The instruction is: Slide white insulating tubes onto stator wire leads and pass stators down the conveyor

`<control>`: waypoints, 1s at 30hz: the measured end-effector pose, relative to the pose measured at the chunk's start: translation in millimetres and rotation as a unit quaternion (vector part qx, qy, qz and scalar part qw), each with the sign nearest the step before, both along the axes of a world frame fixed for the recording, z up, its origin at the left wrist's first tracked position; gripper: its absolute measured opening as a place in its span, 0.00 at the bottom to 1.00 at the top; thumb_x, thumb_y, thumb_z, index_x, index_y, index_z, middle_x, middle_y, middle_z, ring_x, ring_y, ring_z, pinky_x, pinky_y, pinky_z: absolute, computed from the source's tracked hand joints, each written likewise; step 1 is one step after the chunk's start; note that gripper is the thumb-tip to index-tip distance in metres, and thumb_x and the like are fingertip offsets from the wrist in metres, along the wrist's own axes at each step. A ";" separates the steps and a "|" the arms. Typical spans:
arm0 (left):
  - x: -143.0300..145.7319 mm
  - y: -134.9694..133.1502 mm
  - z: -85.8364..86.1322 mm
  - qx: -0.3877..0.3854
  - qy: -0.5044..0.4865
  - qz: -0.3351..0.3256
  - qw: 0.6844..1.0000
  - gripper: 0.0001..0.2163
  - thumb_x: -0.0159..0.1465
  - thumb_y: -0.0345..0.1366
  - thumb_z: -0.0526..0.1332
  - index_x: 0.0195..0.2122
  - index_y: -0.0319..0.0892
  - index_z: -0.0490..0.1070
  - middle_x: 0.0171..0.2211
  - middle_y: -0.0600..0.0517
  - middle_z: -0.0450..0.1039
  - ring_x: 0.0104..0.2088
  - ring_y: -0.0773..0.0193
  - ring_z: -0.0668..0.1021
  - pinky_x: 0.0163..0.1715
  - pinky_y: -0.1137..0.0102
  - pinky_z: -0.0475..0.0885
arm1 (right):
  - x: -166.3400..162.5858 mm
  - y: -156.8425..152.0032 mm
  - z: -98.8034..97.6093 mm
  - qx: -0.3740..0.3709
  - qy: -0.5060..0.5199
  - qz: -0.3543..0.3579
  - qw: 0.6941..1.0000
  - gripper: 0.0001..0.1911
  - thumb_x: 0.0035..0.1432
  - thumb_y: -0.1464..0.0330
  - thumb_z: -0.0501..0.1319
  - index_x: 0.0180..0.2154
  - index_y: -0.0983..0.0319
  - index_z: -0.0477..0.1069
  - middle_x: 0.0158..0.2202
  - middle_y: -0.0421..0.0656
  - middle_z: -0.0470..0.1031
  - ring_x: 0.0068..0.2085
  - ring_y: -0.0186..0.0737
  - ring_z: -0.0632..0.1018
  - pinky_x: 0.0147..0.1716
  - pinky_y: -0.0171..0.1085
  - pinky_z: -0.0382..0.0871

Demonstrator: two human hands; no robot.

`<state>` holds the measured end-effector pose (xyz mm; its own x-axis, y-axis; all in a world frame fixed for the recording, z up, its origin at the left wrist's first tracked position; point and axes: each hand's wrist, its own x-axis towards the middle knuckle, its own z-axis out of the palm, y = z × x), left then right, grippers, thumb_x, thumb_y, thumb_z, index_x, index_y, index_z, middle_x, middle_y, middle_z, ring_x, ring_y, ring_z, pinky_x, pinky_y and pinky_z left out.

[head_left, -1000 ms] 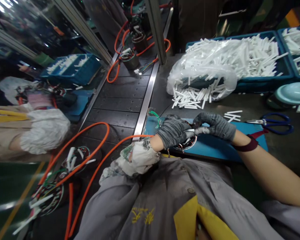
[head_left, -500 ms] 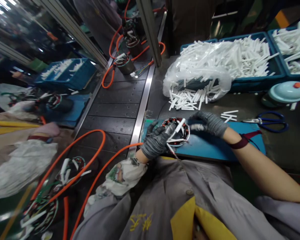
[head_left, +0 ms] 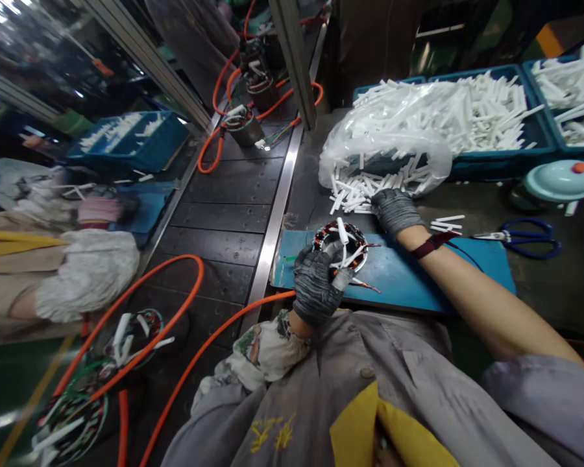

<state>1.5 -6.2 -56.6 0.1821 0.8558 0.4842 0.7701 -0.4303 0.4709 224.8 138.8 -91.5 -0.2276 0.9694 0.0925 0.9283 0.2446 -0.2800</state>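
Note:
A motor stator (head_left: 359,235) with copper windings and white insulating sleeves lies on a blue board (head_left: 409,279) in front of me. My left hand (head_left: 318,285), in a grey knit glove, is closed at its near left rim, thumb and fingers round a sleeved lead wire (head_left: 365,285). Another lead with a bare reddish end sticks out to the right. My right hand (head_left: 396,213), gloved too, reaches beyond the board to a heap of short white sleeves (head_left: 353,194). Its bent fingers touch the heap's right side; the fingertips are hidden, so I cannot tell what they grip.
Behind the heap are a plastic bag (head_left: 394,123) and blue bins (head_left: 506,152) of sleeves. Blue-handled scissors (head_left: 530,237) and a lidded cup (head_left: 559,181) stand right. Left, a conveyor (head_left: 219,220) carries stators and orange hoses (head_left: 194,363); a co-worker's gloved hand (head_left: 102,209) works beyond.
My right hand has moved away from beside the stator, up to the sleeve heap. My left hand has shifted slightly right and down along the rim. The co-worker's arm has also moved.

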 end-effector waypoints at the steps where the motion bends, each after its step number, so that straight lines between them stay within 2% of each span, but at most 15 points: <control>1: 2.7 0.4 2.0 -0.012 -0.026 0.003 1.000 0.15 0.67 0.40 0.58 0.52 0.41 0.71 0.46 0.45 0.79 0.50 0.55 0.79 0.57 0.56 0.69 | 1.1 -6.9 4.6 0.003 0.009 -0.007 1.000 0.18 0.64 0.69 0.50 0.45 0.69 0.75 0.45 0.61 0.77 0.47 0.59 0.76 0.49 0.55 0.67; 3: 7.1 3.8 6.5 -0.050 -0.065 0.006 0.997 0.12 0.66 0.39 0.58 0.47 0.41 0.71 0.42 0.48 0.80 0.43 0.59 0.80 0.55 0.57 0.71 | 5.7 -28.5 17.2 0.016 0.049 -0.025 0.998 0.20 0.67 0.65 0.48 0.49 0.67 0.73 0.46 0.59 0.78 0.46 0.58 0.77 0.48 0.54 0.69; 4: 8.7 6.1 8.3 -0.070 -0.075 0.006 0.995 0.11 0.65 0.39 0.59 0.46 0.42 0.71 0.40 0.49 0.80 0.40 0.60 0.80 0.54 0.58 0.72 | 9.0 -42.3 24.4 0.032 0.119 -0.046 0.991 0.20 0.67 0.60 0.50 0.51 0.65 0.72 0.46 0.57 0.79 0.46 0.57 0.78 0.47 0.53 0.71; 6: 11.1 10.3 10.0 -0.094 -0.078 0.006 0.993 0.10 0.64 0.39 0.60 0.44 0.43 0.72 0.37 0.52 0.80 0.37 0.62 0.81 0.55 0.58 0.72 | 16.7 -70.5 38.2 0.034 0.238 -0.033 0.970 0.21 0.65 0.54 0.55 0.52 0.58 0.72 0.45 0.52 0.80 0.43 0.55 0.80 0.44 0.51 0.73; 10: 14.3 13.1 5.5 -0.023 -0.049 0.004 0.999 0.08 0.64 0.37 0.61 0.43 0.44 0.75 0.35 0.52 0.81 0.40 0.60 0.82 0.60 0.54 0.67 | 28.5 -104.3 51.0 -0.032 0.325 0.003 0.945 0.14 0.61 0.56 0.58 0.42 0.57 0.76 0.42 0.48 0.81 0.42 0.52 0.81 0.42 0.49 0.75; 14: 12.1 12.9 2.8 0.006 -0.009 -0.009 1.000 0.09 0.66 0.38 0.58 0.42 0.44 0.77 0.39 0.51 0.82 0.44 0.58 0.82 0.61 0.53 0.65 | 32.1 -102.3 43.7 -0.078 0.351 0.023 0.933 0.13 0.60 0.57 0.60 0.41 0.57 0.76 0.40 0.45 0.82 0.39 0.47 0.81 0.41 0.45 0.75; 17: 6.8 13.5 3.2 -0.008 0.054 -0.044 0.998 0.11 0.68 0.37 0.57 0.46 0.45 0.77 0.42 0.49 0.82 0.48 0.58 0.81 0.63 0.52 0.64 | 31.0 -93.9 40.4 -0.053 0.332 0.091 0.937 0.15 0.62 0.55 0.60 0.41 0.57 0.78 0.40 0.46 0.81 0.40 0.46 0.80 0.42 0.44 0.74; 19: 3.2 14.2 2.2 -0.019 0.107 -0.074 0.991 0.12 0.68 0.37 0.57 0.49 0.46 0.77 0.44 0.49 0.81 0.50 0.57 0.80 0.63 0.52 0.64 | 27.4 -88.0 42.0 -0.031 0.283 0.155 0.946 0.19 0.64 0.52 0.57 0.41 0.57 0.79 0.40 0.48 0.81 0.41 0.47 0.80 0.43 0.44 0.73; 23: 1.0 21.3 -0.5 -0.044 0.161 -0.115 0.979 0.12 0.69 0.36 0.57 0.49 0.46 0.78 0.43 0.49 0.82 0.47 0.57 0.81 0.60 0.54 0.68 | 16.7 -74.1 43.0 -0.032 0.210 0.236 0.948 0.25 0.68 0.52 0.51 0.44 0.59 0.80 0.39 0.51 0.80 0.41 0.47 0.78 0.43 0.45 0.71; 25: 2.5 29.7 0.8 -0.067 0.159 -0.116 0.978 0.12 0.70 0.37 0.56 0.48 0.46 0.78 0.42 0.48 0.82 0.45 0.57 0.82 0.57 0.55 0.72 | 14.8 -67.6 37.7 -0.076 0.245 0.243 0.936 0.24 0.68 0.52 0.51 0.45 0.60 0.79 0.39 0.50 0.80 0.41 0.46 0.78 0.43 0.43 0.71; 27: 4.4 39.4 4.2 -0.090 0.157 -0.116 0.977 0.13 0.70 0.39 0.57 0.48 0.45 0.79 0.41 0.47 0.82 0.44 0.56 0.82 0.51 0.58 0.75 | 16.0 -64.5 30.2 -0.153 0.304 0.240 0.909 0.25 0.67 0.50 0.52 0.42 0.61 0.78 0.36 0.47 0.80 0.37 0.44 0.78 0.39 0.41 0.72; 30: 4.8 49.1 10.9 -0.101 0.178 -0.138 0.969 0.12 0.69 0.40 0.57 0.46 0.45 0.79 0.41 0.48 0.82 0.43 0.55 0.82 0.47 0.60 0.76 | 18.8 -68.1 23.5 -0.224 0.367 0.203 0.880 0.26 0.65 0.47 0.53 0.38 0.62 0.76 0.32 0.45 0.79 0.33 0.41 0.77 0.34 0.39 0.71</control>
